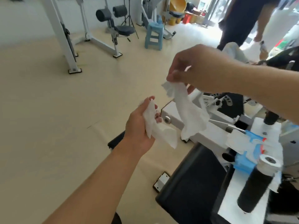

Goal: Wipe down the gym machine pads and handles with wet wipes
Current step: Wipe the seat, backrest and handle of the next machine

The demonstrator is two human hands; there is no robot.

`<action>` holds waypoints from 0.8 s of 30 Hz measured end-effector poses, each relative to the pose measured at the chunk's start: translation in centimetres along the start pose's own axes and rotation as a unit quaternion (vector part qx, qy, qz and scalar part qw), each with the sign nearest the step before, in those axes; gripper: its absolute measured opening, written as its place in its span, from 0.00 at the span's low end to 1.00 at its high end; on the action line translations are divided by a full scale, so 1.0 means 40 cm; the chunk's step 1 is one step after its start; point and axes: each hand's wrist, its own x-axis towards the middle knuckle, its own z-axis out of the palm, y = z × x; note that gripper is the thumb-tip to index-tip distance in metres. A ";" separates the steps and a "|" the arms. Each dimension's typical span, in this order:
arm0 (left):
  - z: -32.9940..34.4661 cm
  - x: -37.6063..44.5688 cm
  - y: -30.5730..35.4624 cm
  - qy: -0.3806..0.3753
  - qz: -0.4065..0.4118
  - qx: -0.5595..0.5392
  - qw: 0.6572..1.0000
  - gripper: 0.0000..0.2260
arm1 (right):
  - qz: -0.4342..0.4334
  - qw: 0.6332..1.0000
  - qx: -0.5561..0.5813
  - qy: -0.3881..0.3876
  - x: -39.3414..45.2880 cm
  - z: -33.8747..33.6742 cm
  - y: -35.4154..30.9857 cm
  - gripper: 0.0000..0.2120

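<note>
Nothing readable anywhere: the blue and white wipes pack (pixel 247 147) at lower right carries print, but it's too blurred to make out any word.

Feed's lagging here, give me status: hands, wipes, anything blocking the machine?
Left hand grips one wet wipe. Right hand pinches a second wipe, hanging. Black pad below, untouched. Nothing blocking.

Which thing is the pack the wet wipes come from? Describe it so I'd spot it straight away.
Look at the white machine frame low on the right, beside the black seat pad. The wipes pack lies there behind a black foam handle: the only blue-and-white soft packet, with small red marks.
</note>
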 end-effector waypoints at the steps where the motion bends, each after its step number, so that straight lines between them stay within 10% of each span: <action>1: -0.032 -0.006 0.034 0.025 0.014 -0.016 0.999 0.07 | 0.001 1.000 0.003 -0.027 0.043 0.043 -0.034 0.03; 10: -0.443 -0.029 0.481 0.151 0.121 -0.095 0.976 0.09 | 0.041 0.942 0.319 -0.095 0.378 0.641 -0.440 0.12; 24: -0.930 0.029 1.096 0.379 0.159 -0.056 0.910 0.09 | -0.033 0.948 0.299 -0.102 0.717 1.057 -0.985 0.02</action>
